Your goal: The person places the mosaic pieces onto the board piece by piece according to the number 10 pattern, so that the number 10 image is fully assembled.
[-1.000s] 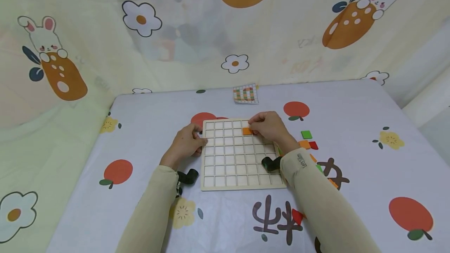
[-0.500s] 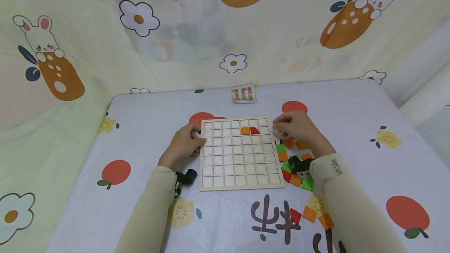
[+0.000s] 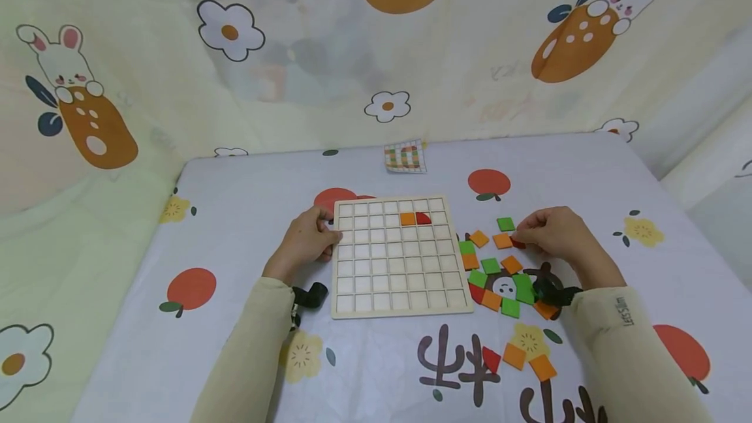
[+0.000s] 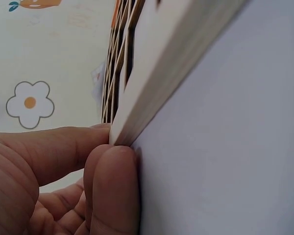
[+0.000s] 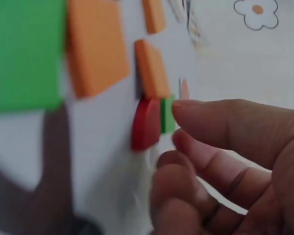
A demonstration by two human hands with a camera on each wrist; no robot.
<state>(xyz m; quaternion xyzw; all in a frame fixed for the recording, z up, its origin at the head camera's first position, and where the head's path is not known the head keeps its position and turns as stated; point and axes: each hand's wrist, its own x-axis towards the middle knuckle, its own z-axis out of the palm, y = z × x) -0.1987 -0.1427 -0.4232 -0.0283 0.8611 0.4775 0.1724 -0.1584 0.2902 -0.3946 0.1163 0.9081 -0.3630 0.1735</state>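
Note:
A pale wooden grid board (image 3: 382, 266) lies on the table; one orange square (image 3: 408, 219) and a red quarter-round tile (image 3: 423, 218) sit side by side in its upper cells. My left hand (image 3: 302, 240) pinches the board's left edge between thumb and fingers, seen close up in the left wrist view. To the right of the board, my right hand (image 3: 555, 234) reaches down at another red rounded tile (image 5: 147, 125). In the right wrist view its thumb (image 5: 186, 104) and fingers are parted, close beside that tile, with nothing between them.
Loose green tiles (image 3: 510, 308) and orange tiles (image 3: 491, 299) lie scattered right of the board. A red tile (image 3: 491, 359) and two orange ones lie nearer the front. Behind the board is a small card (image 3: 405, 156) with a coloured grid pattern. A printed curtain (image 3: 317, 70) hangs behind the table.
My right hand has let go of the red tile in the board's upper cells and moved right to the loose tiles. My left hand has stayed at the board's edge.

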